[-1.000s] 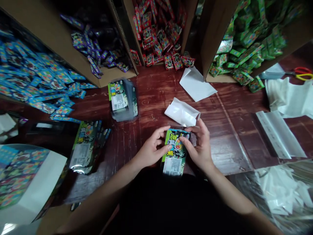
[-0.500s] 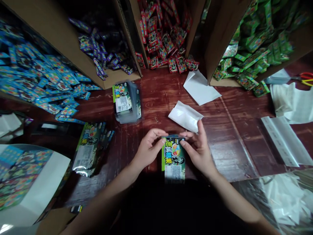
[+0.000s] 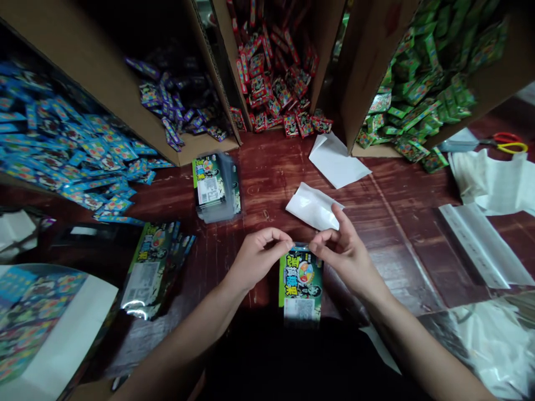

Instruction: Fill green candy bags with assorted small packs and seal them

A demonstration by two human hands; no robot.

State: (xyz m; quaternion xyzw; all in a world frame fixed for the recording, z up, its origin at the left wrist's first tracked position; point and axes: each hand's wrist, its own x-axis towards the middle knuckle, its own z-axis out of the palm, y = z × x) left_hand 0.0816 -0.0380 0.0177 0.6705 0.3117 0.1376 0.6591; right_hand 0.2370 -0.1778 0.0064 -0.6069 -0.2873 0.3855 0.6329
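Note:
A clear bag with a green printed candy card [image 3: 301, 284] lies on the dark red wooden table [image 3: 397, 245] right in front of me. My left hand [image 3: 259, 259] pinches the bag's top left corner with thumb and fingers closed. My right hand [image 3: 345, 253] pinches the top right corner in the same way, its forefinger raised. A small white paper packet [image 3: 312, 207] lies just beyond my right hand, touching its forefinger.
Open cardboard boxes along the back hold blue [image 3: 62, 145], purple [image 3: 171, 106], red [image 3: 276, 83] and green [image 3: 426, 72] candy packets. Filled bags lie at centre left [image 3: 215, 186] and left [image 3: 152, 262]. White sheets [image 3: 336, 159], clear bags [image 3: 485, 242] and scissors [image 3: 507, 142] sit at the right.
Both hands have slid from the middle of the bag up to its top edge, and they now pinch the two top corners. The bag lies flatter and a little nearer to me.

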